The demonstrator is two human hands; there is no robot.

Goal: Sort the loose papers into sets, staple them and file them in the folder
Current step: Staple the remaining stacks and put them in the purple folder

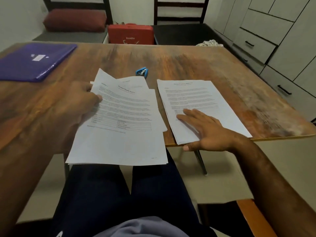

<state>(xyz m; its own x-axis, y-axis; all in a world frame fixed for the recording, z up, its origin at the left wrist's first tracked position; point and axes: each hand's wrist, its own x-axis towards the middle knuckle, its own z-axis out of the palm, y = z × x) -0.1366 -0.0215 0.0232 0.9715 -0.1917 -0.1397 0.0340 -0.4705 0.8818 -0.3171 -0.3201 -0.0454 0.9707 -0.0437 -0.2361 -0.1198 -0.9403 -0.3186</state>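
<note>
Two lots of printed white papers lie on the wooden table (188, 62). The left lot (123, 120) is a loose, fanned pile that hangs over the table's near edge; my left hand (80, 103) grips its left edge, thumb on the top sheet. The right stack (196, 100) is squared up, and my right hand (206, 130) rests flat on its lower part with straight fingers. A small blue stapler (142, 72) sits just beyond the papers. The purple folder (34, 62) lies closed at the table's far left.
A red case (131, 34) stands behind the table between two dark chairs, one with a maroon cushion (75, 20). White drawers (273, 48) line the right wall. A crumpled cloth (210, 43) sits at the table's far right edge. My legs are below the near edge.
</note>
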